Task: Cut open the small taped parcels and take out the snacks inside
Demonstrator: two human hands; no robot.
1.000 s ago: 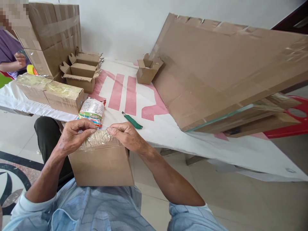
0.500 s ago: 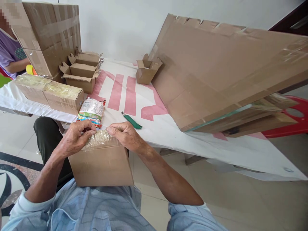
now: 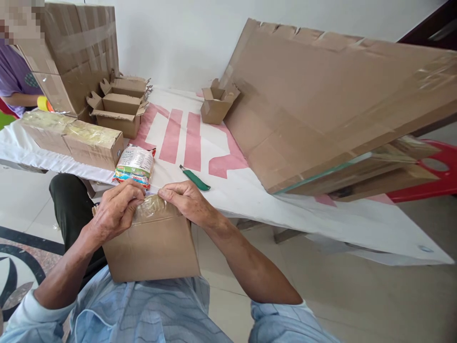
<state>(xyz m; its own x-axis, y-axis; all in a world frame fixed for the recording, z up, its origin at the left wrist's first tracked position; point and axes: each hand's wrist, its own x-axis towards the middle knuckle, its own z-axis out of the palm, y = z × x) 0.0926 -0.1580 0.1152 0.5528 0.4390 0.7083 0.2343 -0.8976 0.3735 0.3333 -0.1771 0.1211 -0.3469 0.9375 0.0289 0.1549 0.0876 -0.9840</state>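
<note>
A brown cardboard box [image 3: 152, 250] rests on my lap, its open top filled with a clear plastic bag [image 3: 154, 207] of pale contents. My left hand [image 3: 116, 212] curls over the box's top left edge, fingers closed on the plastic bag. My right hand [image 3: 185, 202] pinches the bag at the top right edge. Just beyond my hands a colourful printed packet [image 3: 135, 164] lies on the table, and a green utility knife [image 3: 194, 177] lies to its right.
The table [image 3: 250, 195] has a white cloth with pink stripes. Two filled boxes [image 3: 73, 138] sit at the left, open empty boxes [image 3: 119, 105] behind them, another small box [image 3: 216, 105] further back. A large flattened cardboard sheet [image 3: 332, 100] covers the right. A person in purple [image 3: 16, 81] is at far left.
My left hand has slid down over the box's top left corner, pressing the plastic bag lower into the box. The right hand stays put.
</note>
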